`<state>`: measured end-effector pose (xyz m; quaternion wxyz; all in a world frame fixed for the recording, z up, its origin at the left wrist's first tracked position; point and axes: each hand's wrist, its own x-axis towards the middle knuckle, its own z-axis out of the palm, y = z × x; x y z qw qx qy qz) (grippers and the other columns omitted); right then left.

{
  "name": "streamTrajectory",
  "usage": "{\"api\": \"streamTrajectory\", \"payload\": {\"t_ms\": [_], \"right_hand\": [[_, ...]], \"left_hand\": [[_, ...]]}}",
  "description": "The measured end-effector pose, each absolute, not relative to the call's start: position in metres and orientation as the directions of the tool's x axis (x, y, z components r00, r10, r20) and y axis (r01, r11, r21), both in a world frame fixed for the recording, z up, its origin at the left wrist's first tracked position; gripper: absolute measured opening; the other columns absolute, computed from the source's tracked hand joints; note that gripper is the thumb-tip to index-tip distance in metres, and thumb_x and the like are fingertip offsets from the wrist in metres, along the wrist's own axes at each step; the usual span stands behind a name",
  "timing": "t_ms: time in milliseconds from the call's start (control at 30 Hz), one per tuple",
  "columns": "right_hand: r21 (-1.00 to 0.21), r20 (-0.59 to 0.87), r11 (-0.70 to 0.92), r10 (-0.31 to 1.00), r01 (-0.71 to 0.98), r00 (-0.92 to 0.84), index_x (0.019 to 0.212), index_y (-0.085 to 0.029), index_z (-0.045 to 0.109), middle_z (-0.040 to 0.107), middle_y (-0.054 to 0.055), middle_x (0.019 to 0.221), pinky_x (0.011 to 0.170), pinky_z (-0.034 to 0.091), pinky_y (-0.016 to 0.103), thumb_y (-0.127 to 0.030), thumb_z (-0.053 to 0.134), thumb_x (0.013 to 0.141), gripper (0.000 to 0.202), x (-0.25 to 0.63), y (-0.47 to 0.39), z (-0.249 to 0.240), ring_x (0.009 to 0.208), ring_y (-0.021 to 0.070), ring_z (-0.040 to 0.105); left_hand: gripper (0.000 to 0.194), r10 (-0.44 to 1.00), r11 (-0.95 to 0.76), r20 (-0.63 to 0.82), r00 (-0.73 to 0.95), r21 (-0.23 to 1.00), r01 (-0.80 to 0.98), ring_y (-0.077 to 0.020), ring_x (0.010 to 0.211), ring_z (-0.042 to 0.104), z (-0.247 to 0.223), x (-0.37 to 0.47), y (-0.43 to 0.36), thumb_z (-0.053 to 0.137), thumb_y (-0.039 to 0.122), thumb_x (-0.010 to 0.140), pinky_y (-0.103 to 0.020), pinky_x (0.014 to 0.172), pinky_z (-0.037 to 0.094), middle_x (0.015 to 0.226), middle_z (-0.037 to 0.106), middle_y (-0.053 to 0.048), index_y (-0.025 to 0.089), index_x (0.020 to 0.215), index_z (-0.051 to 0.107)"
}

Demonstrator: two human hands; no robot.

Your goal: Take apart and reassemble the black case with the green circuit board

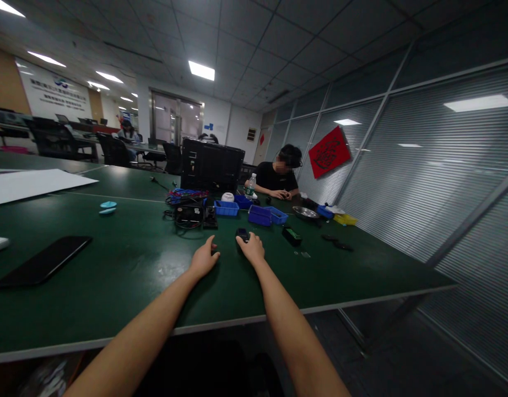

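On the green tabletop (155, 300), my right hand (254, 249) has its fingers closed around the near side of a small black device with a screen (242, 234). What kind of device it is I cannot make out. My left hand (204, 258) rests to the left of it, thumb and fingers apart, holding nothing. Right of the device lies a black box with green markings (292, 236). A small clear piece (306, 255) is on the table just in front of that box.
Behind the hands stand blue bins (259, 215), a black power unit with cables (188, 214), a baseball (227, 197), a water bottle (251, 186) and a monitor (211, 165). A metal pan (306, 212) sits at right; across the table a person (279, 173) handles something small. A black slab (45, 260) lies left.
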<state>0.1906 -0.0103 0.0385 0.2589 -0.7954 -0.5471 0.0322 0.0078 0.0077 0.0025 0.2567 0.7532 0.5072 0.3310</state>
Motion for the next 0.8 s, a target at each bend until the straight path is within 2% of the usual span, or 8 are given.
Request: {"api": "streamTrajectory", "payload": {"t_ms": [133, 300, 533, 700, 800], "right_hand": [[-0.440, 0.163, -0.273, 0.913, 0.855, 0.375, 0.124, -0.013, 0.037, 0.047, 0.019, 0.115, 0.078, 0.040, 0.039, -0.057, 0.047, 0.071, 0.069, 0.188, -0.007, 0.034, 0.103, 0.0295, 0.048], [-0.381, 0.177, -0.319, 0.896, 0.868, 0.407, 0.112, -0.012, 0.046, 0.050, 0.018, 0.109, 0.073, 0.043, 0.037, -0.046, 0.049, 0.073, 0.052, 0.183, -0.007, 0.030, 0.096, 0.0284, 0.053], [-0.358, 0.204, -0.307, 0.896, 0.882, 0.395, 0.108, -0.010, 0.048, 0.050, 0.019, 0.107, 0.076, 0.042, 0.035, -0.050, 0.050, 0.074, 0.052, 0.180, -0.008, 0.029, 0.096, 0.0274, 0.053], [-0.405, 0.224, -0.079, 0.957, 0.911, 0.183, 0.112, -0.015, 0.048, 0.052, 0.013, 0.107, 0.077, 0.041, 0.031, -0.056, 0.047, 0.075, 0.056, 0.171, -0.010, 0.026, 0.096, 0.0232, 0.054], [-0.453, 0.205, 0.087, 0.979, 0.887, 0.009, 0.116, -0.020, 0.048, 0.054, 0.009, 0.109, 0.081, 0.039, 0.028, -0.054, 0.038, 0.081, 0.050, 0.164, -0.010, 0.025, 0.099, 0.0200, 0.053]], "left_hand": [[0.065, 0.936, -0.349, 0.234, 0.264, 0.721, 0.598, -0.0166, 0.100, 0.056, 0.003, 0.008, 0.007, 0.053, 0.025, 0.074, -0.027, 0.085, 0.040, 0.110, 0.060, -0.007, 0.018, 0.132, 0.026], [0.065, 0.935, -0.352, 0.236, 0.265, 0.717, 0.601, -0.0174, 0.100, 0.055, 0.005, 0.008, 0.007, 0.053, 0.025, 0.074, -0.027, 0.085, 0.041, 0.110, 0.059, -0.007, 0.018, 0.133, 0.026], [0.062, 0.940, -0.337, 0.224, 0.257, 0.722, 0.605, -0.0175, 0.101, 0.055, 0.008, 0.009, 0.003, 0.052, 0.025, 0.074, -0.028, 0.087, 0.039, 0.110, 0.060, -0.006, 0.018, 0.131, 0.029], [0.057, 0.938, -0.346, 0.244, 0.248, 0.722, 0.599, -0.0173, 0.100, 0.055, 0.008, 0.009, 0.003, 0.051, 0.031, 0.077, -0.028, 0.087, 0.040, 0.111, 0.059, -0.007, 0.017, 0.130, 0.033], [0.054, 0.925, -0.380, 0.309, 0.223, 0.705, 0.599, -0.0178, 0.100, 0.055, 0.009, 0.009, 0.004, 0.046, 0.039, 0.079, -0.028, 0.087, 0.041, 0.114, 0.057, -0.009, 0.016, 0.127, 0.038]]}}
